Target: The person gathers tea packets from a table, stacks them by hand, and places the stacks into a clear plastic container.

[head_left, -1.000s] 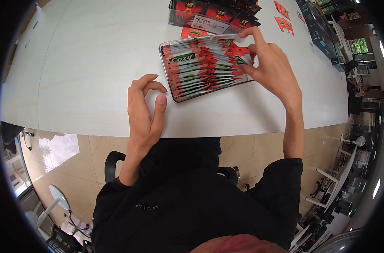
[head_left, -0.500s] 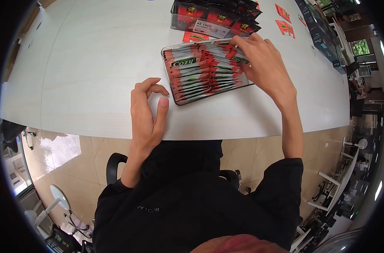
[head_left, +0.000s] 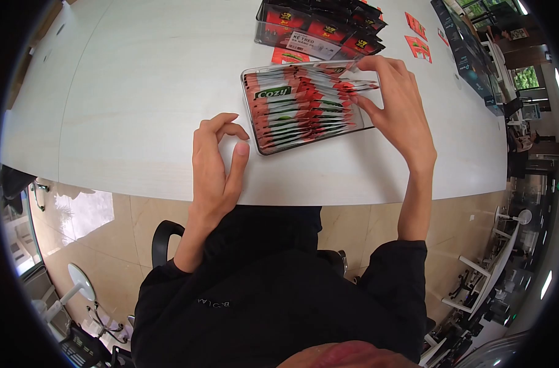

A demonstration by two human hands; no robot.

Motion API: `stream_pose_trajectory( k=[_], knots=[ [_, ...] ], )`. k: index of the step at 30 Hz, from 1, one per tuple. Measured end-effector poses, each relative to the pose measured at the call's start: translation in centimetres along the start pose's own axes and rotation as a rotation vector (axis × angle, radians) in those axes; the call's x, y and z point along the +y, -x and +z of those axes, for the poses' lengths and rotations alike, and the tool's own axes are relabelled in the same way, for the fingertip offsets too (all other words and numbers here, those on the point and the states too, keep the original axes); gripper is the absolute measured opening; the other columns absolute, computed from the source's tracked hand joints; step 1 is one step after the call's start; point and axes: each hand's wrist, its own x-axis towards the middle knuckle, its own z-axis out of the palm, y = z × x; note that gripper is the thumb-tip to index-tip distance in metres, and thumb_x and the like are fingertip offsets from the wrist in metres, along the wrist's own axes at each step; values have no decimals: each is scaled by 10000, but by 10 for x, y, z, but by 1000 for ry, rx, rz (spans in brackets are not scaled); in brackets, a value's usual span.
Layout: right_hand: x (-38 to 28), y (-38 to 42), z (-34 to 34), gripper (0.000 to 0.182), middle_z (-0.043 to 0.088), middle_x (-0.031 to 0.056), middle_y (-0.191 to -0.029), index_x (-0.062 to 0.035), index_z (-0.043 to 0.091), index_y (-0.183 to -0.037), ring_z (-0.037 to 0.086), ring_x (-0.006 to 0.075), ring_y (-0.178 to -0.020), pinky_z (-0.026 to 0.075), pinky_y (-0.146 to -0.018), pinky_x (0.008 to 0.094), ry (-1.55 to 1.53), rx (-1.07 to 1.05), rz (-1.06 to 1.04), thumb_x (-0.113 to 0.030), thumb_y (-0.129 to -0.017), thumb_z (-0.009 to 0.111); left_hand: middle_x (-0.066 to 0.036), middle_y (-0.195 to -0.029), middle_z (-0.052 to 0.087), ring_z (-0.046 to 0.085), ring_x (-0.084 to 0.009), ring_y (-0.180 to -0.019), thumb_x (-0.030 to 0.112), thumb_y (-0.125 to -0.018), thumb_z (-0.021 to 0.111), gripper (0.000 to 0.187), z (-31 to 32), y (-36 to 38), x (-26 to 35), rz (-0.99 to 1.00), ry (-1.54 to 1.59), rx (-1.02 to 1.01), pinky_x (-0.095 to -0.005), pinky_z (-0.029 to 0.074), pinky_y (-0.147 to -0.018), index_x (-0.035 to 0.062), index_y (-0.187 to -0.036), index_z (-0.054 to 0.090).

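Observation:
A clear plastic box [head_left: 273, 151] sits tilted in angle on the table, packed with two columns of red and silver Cozy sachets [head_left: 282, 110]. Over its right end is my right hand [head_left: 405, 110], index finger and thumb apart. The ends of several sachets [head_left: 364, 86] jut into the gap between them, and the thumb tip is close to or touching the right column. My left hand [head_left: 215, 162] rests on the table left of the box, fingers loosely bent, thumb apart, holding nothing.
Behind the box stands a clear labelled bin [head_left: 304, 44] of black and red packets. A red sachet [head_left: 292, 56] lies between them. More red sachets [head_left: 419, 49] lie farther right. Dark boxes [head_left: 470, 61] line the table's right edge.
My right hand has opened at the index finger and shifted slightly right, exposing sachet ends between finger and thumb. My left hand stays put. The whole view has shifted slightly.

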Motion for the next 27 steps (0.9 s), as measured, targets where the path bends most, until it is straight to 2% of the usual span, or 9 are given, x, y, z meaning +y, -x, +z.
stream_pose_trajectory(
  k=[3, 5, 7, 10, 13, 15, 18, 25, 27],
  knots=[
    [-3, 3, 9, 532, 676, 63, -1125, -55, 530, -1197, 563, 291, -1127, 389, -1003, 430, -8, 106, 54, 49, -717, 732, -125, -996, 638, 537, -269, -1004, 138, -988, 561, 355, 1, 1, 1, -4, 62, -20, -386, 397, -958, -37, -1287, 486],
    [2, -2, 15, 508, 680, 65, -1127, -52, 519, -1209, 553, 296, -1152, 383, -1017, 442, -100, 95, -74, 57, -752, 711, -137, -999, 629, 556, -268, -996, 120, -979, 558, 373, 3, 2, -2, -24, 30, -22, -389, 394, -980, -44, -1304, 477],
    [4, -4, 17, 514, 676, 58, -1171, -89, 510, -1279, 521, 317, -1214, 340, -1076, 432, -230, 58, -96, -17, -815, 720, -150, -1002, 614, 577, -263, -988, 112, -980, 542, 384, 5, 3, 0, -90, 82, -5, -388, 395, -1004, -52, -1319, 466],
    [12, -12, 17, 515, 700, 17, -1109, -105, 528, -1262, 541, 276, -1181, 356, -1058, 413, -139, 116, -94, -112, -804, 764, -155, -1003, 600, 584, -248, -972, 133, -995, 520, 385, 3, 2, 1, -86, 175, -21, -386, 398, -1016, -57, -1325, 460],
    [20, -23, 8, 455, 694, -32, -1011, -135, 601, -1166, 562, 220, -1089, 393, -992, 380, -150, 106, -87, -204, -765, 805, -150, -982, 598, 575, -243, -956, 151, -1014, 493, 368, -3, 1, 5, -68, 89, -24, -379, 409, -1003, -57, -1317, 464],
    [31, -31, 8, 326, 661, -56, -930, -159, 671, -996, 565, 170, -983, 416, -906, 358, -84, 125, -200, -263, -730, 828, -141, -964, 598, 564, -232, -943, 158, -1025, 478, 348, -6, 1, 7, -87, 48, -23, -372, 420, -975, -48, -1305, 478],
    [52, -37, 21, 221, 632, -48, -882, -159, 690, -877, 562, 163, -895, 428, -812, 350, -126, 209, -300, -253, -729, 824, -134, -950, 596, 562, -230, -928, 156, -1030, 472, 323, -7, 0, 10, -175, 72, -36, -362, 433, -924, -41, -1285, 493],
    [67, -24, 40, 134, 610, -40, -862, -141, 666, -853, 564, 169, -835, 430, -735, 332, -172, 563, -323, -215, -819, 772, -148, -950, 596, 571, -244, -883, 172, -1039, 454, 317, 0, 0, 4, -103, -25, -60, -359, 452, -854, -49, -1265, 485],
    [73, -20, 40, 55, 654, -5, -842, -110, 688, -908, 603, 179, -778, 456, -717, 326, -165, 571, -229, -95, -869, 724, -172, -976, 611, 589, -260, -875, 191, -1044, 438, 330, -3, -2, 8, -138, 40, -109, -369, 468, -835, -54, -1261, 475]
  ],
)
